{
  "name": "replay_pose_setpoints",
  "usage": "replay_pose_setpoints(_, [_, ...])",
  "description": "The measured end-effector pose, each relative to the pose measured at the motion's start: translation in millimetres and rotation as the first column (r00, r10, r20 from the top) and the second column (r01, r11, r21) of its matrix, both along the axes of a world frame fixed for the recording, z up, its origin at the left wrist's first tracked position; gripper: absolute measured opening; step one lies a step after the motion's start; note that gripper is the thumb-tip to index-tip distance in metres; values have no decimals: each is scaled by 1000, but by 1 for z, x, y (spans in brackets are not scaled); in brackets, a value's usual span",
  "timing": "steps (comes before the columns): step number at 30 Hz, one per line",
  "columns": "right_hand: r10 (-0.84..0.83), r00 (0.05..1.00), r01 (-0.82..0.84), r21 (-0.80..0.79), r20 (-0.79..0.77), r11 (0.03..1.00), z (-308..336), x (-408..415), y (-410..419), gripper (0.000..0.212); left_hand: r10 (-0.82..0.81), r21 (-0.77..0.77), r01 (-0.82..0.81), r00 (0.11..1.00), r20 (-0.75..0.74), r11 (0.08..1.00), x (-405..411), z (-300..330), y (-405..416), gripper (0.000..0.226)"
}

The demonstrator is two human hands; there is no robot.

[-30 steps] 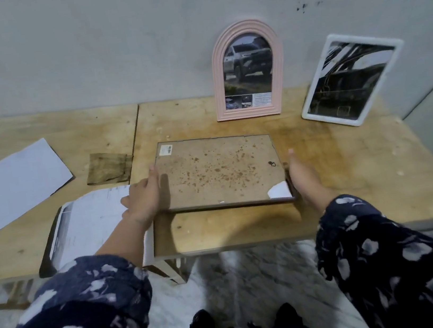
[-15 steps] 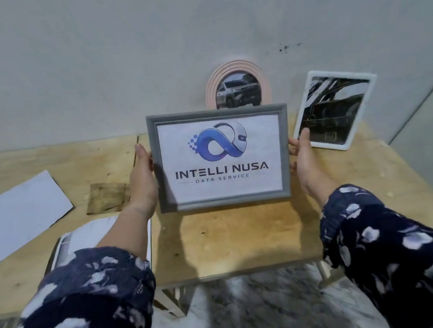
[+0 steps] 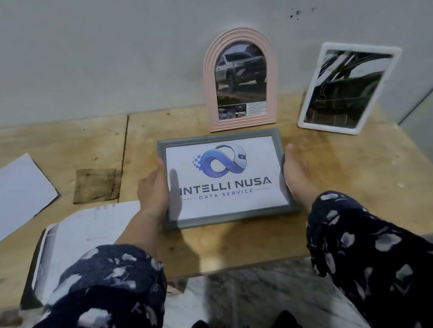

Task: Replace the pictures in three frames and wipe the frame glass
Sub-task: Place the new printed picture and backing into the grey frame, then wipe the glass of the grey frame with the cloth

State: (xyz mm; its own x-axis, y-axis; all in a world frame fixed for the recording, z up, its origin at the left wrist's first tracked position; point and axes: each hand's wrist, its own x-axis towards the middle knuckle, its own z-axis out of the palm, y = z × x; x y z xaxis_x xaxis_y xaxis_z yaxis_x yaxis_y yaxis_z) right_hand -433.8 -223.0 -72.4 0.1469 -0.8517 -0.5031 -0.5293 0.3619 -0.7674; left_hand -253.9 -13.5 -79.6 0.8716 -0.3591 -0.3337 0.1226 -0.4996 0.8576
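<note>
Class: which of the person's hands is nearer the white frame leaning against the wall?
Right. The right hand sits just below-left of the white frame; the left hand is across the grey frame.
</note>
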Motion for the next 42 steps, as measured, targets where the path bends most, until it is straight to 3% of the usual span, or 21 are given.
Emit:
replay_pose_setpoints(5, [45, 993, -45, 10, -109, 999, -9, 8, 0, 88, 18, 132, -15, 999, -27, 991, 11, -22, -3, 100])
replay_pose_setpoints(7, [135, 969, -149, -54, -209, 987, -9, 13, -2, 77, -6, 183, 8, 1000, -11, 983, 14, -23, 0, 101])
replay_pose_setpoints(12, [321, 796, -509, -280, -514, 814, 2, 33, 8, 52, -105, 318, 48, 981, 165, 947, 34, -13, 14, 72])
replay_pose_setpoints(15, [445, 653, -700, -265, -613, 663, 4, 63, 25, 49, -132, 417, 17, 960, 247, 909, 52, -8, 36, 58])
replay_pose_setpoints(19, [579, 526, -839, -268, -623, 474, 1, 108, 59, 46, -156, 601, -15, 960, 231, 799, 79, -6, 78, 49])
replay_pose_setpoints(23, [718, 396, -916, -295, -573, 270, -5, 158, 110, 42, -170, 671, 26, 974, 150, 741, 103, -11, 120, 40])
replay_pose_setpoints(26, [795, 317, -933, -322, -518, 162, -11, 189, 145, 42, -280, 720, 127, 955, 96, 682, 116, -17, 137, 37])
replay_pose_setpoints(29, [839, 260, -935, -342, -478, 95, -18, 220, 173, 43, -404, 806, 190, 913, 65, 560, 126, -13, 141, 44])
replay_pose_setpoints(31, [835, 260, -932, -353, -485, 85, -22, 243, 187, 43, -460, 836, 237, 888, 20, 494, 128, -11, 141, 51])
replay_pose_setpoints(36, [850, 261, -950, -280, -457, 141, -24, 289, 210, 58, -504, 866, 231, 864, 27, 443, 133, -11, 140, 69])
replay_pose_setpoints(39, [827, 332, -935, -273, -453, 226, -29, 301, 222, 63, -512, 872, 231, 859, 26, 432, 133, -11, 140, 72])
replay_pose_setpoints(42, [817, 381, -922, -242, -433, 301, -32, 304, 231, 42, -513, 863, 235, 858, 32, 447, 134, -12, 141, 68])
